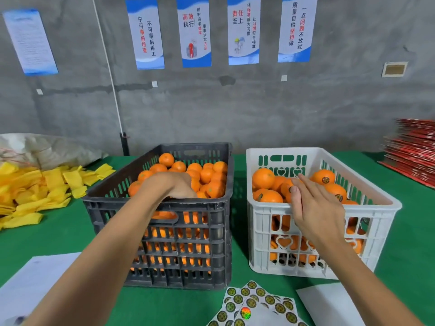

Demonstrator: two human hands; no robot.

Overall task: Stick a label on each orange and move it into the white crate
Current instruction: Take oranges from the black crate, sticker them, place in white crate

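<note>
L hand [173, 184] fingers buried among black-crate oranges [207, 175], grip unclear; R hand [315, 203] flat, empty.

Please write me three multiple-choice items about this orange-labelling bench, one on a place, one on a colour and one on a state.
1. Where do the label sheets lie?
A. on the green cloth in front of the two crates
B. inside the white crate
C. on the yellow pile

2. What colour is the crate that the left hand reaches into?
A. white
B. dark grey
C. red

3. How is the right hand held?
A. curled round an orange
B. open, fingers straight, over the white crate
C. pinching a label sheet

Answers:
1 A, the sheets sit at the near edge of the cloth.
2 B, the dark crate holds the oranges under that hand.
3 B, the fingers are stretched out above labelled oranges.
</note>
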